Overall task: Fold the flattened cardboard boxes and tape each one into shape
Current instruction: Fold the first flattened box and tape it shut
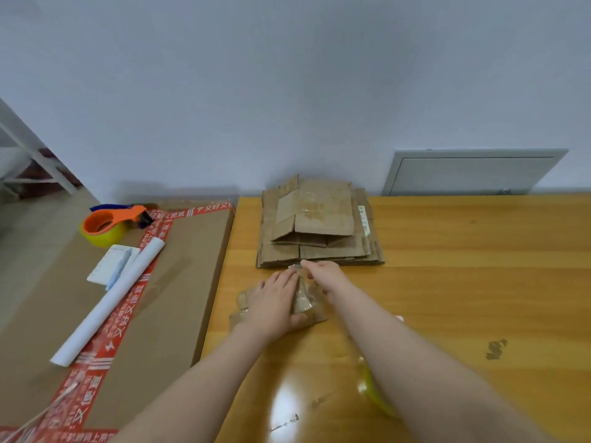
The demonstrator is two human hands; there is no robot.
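Note:
A small cardboard box (pixel 315 314) with glossy clear tape over it lies on the wooden table (pixel 447 282) in front of me. My left hand (pixel 275 302) lies flat on top of it, fingers straight, pressing it down. My right hand (pixel 324 276) is at the box's far edge, its fingers curled on the end of the clear tape (pixel 295 268). A yellow tape roll (pixel 379 399) shows partly under my right forearm. Behind the box sits a stack of flattened cardboard boxes (pixel 319 231).
A large flat carton (pixel 179 266) with red printed tape lies left of the table. On it are an orange tape dispenser (pixel 108 223), a white paper roll (pixel 108 302) and a small notepad with a pen (pixel 112 265). A grey panel (pixel 473 172) leans on the wall.

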